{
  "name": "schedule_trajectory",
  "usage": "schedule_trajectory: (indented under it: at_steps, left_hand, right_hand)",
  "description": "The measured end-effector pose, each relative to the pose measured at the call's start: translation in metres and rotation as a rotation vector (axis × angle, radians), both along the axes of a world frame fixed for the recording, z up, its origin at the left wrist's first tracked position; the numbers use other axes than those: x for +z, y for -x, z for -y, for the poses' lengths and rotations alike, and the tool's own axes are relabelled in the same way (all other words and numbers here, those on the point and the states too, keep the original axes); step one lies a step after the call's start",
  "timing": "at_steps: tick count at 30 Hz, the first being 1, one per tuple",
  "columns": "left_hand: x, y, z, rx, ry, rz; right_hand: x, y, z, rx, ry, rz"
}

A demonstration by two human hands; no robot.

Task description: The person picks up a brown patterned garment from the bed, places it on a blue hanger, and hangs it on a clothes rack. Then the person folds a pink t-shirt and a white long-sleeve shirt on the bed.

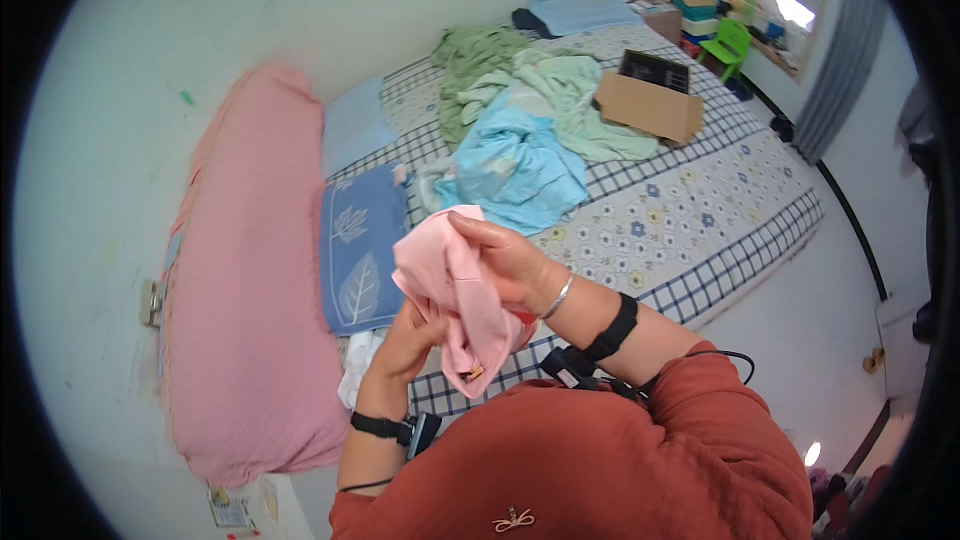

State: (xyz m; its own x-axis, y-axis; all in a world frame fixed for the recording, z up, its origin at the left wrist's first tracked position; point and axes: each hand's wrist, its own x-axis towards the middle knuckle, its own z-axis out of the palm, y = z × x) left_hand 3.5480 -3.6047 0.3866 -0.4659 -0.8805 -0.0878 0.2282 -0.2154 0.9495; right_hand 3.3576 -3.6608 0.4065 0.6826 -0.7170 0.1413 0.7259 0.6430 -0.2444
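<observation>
Pink garment [452, 275], of a kind I can't make out, hangs bunched above the near part of the patterned bedsheet [610, 250]. The person's right hand [515, 265] clasps its far end, thumb on top; the left hand [403, 345] grips its near left side, fingers partly hidden. Should either thumb slacken, I suspect the dangling near end could pull the folds loose and the piece could slip. The silver bangle [561, 300] might also snag the cloth if that wrist twists.
</observation>
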Motion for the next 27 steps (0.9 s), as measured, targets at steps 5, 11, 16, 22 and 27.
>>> schedule_trajectory:
  at_steps: [5, 11, 16, 22, 27]
  left_hand:
    - [-0.023, 0.004, 0.0, 0.093, -0.202, 0.068]
    - [0.017, -0.005, 0.004, 0.04, -0.189, -0.533]
    - [0.05, -0.009, 0.014, 0.124, -0.024, -0.718]
    - [0.038, 0.013, 0.023, 0.113, -0.15, -0.689]
    - [0.028, 0.019, 0.023, 0.039, -0.168, -0.617]
  right_hand:
    - [0.016, 0.023, 0.0, -0.115, -0.053, 0.115]
    - [-0.003, 0.084, 0.007, -0.26, 0.076, -0.226]
    - [-0.061, 0.104, 0.014, -0.367, 0.62, -1.591]
    - [-0.043, 0.076, -0.006, -0.473, 0.666, -0.918]
    - [-0.012, 0.051, -0.019, -0.241, 0.86, -0.977]
